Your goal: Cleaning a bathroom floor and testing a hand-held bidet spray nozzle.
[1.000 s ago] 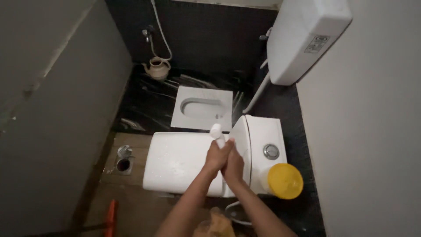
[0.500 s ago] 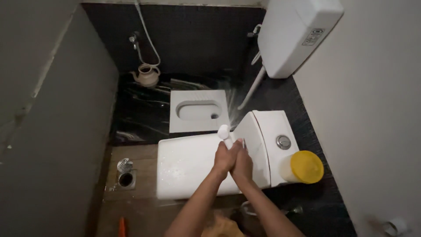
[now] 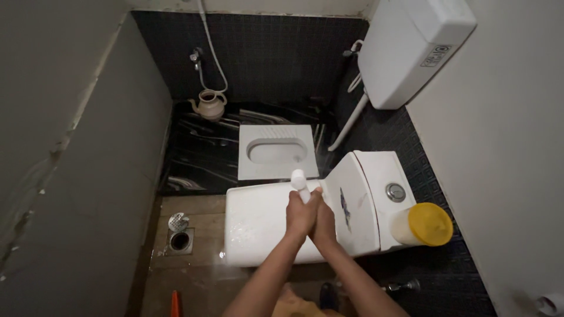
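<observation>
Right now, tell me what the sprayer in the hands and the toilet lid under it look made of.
Sprayer: apparently white plastic, smooth and matte, gripped by left hand and right hand. Toilet lid: likely glossy white plastic, possibly ceramic; it shows sheen and wet droplets.

Inside the grip of the left hand (image 3: 301,212) and right hand (image 3: 325,220), the white spray head (image 3: 299,183) looks like smooth plastic. Just under the grip, the toilet lid (image 3: 258,220) is glossy white, speckled with wet drops. To the right of the grip, the cistern top (image 3: 376,176) shines like glazed ceramic, its flush button (image 3: 396,192) bright metal. Beyond that, the yellow cap (image 3: 430,224) looks matt plastic. Left of the grip, the floor drain (image 3: 179,222) is dull metal.
</observation>
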